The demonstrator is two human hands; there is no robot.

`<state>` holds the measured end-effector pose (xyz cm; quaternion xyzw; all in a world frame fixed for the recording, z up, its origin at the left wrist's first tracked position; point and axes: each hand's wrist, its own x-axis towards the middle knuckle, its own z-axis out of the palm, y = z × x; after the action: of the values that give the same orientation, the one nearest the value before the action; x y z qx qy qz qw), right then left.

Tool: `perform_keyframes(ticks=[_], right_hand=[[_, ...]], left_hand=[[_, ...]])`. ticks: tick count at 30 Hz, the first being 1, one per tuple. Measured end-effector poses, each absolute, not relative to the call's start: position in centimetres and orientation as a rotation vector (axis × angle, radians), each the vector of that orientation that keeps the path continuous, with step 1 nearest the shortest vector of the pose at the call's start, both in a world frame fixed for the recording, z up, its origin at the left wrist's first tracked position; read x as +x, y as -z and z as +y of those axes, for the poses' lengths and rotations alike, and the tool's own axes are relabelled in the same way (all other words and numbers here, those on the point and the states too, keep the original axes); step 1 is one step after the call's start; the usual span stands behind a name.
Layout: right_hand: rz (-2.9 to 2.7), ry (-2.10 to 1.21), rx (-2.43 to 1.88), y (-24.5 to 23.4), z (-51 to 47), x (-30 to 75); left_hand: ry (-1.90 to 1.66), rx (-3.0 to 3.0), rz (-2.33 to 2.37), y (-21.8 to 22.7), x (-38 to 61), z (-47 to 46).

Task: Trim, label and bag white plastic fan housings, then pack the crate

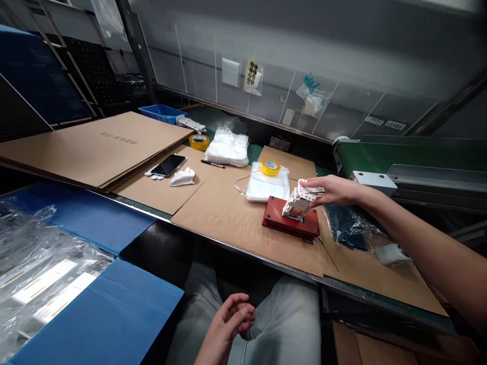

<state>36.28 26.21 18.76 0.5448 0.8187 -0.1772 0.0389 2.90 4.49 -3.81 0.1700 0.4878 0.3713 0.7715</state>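
My right hand (pixel 335 190) reaches out over the table and grips a white plastic part (pixel 299 202) by its top. The part stands on a flat red block (pixel 291 220) that lies on the cardboard-covered table (pixel 228 213). My left hand (pixel 230 317) rests low over my lap, below the table edge, fingers loosely curled with nothing in them. A stack of clear bags (pixel 264 186) with a yellow tape roll (pixel 270 167) on top lies just behind the red block.
Further left lie a phone (pixel 168 165), a white glove (pixel 182 177), a pen (pixel 213 163), another tape roll (pixel 199 141) and a pile of white bags (pixel 228 147). Flat cardboard sheets (pixel 95 144) sit at left. A blue box (pixel 95 304) holds wrapped parts. A green conveyor (pixel 399 154) runs at right.
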Motion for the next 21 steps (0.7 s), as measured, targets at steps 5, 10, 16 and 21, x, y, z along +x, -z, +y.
perform_keyframes(ticks=[5,10,16,21], right_hand=[[2.659,0.652,2.005,-21.2,23.6,36.5],[2.455,1.389,2.571,-19.7,17.1,33.0],[2.272,1.201,2.062,-12.4,14.1,27.5],[2.358,0.522,2.068,-9.2,24.2,26.3]], left_hand=[[-0.926,0.387,0.901,1.8,5.1,5.1],[-1.167,0.191,0.765,-0.4,8.7,4.7],[-1.378,-0.098,0.843,-0.7,7.3,5.7],[-1.206,-0.050,1.124,1.6,1.9,3.5]])
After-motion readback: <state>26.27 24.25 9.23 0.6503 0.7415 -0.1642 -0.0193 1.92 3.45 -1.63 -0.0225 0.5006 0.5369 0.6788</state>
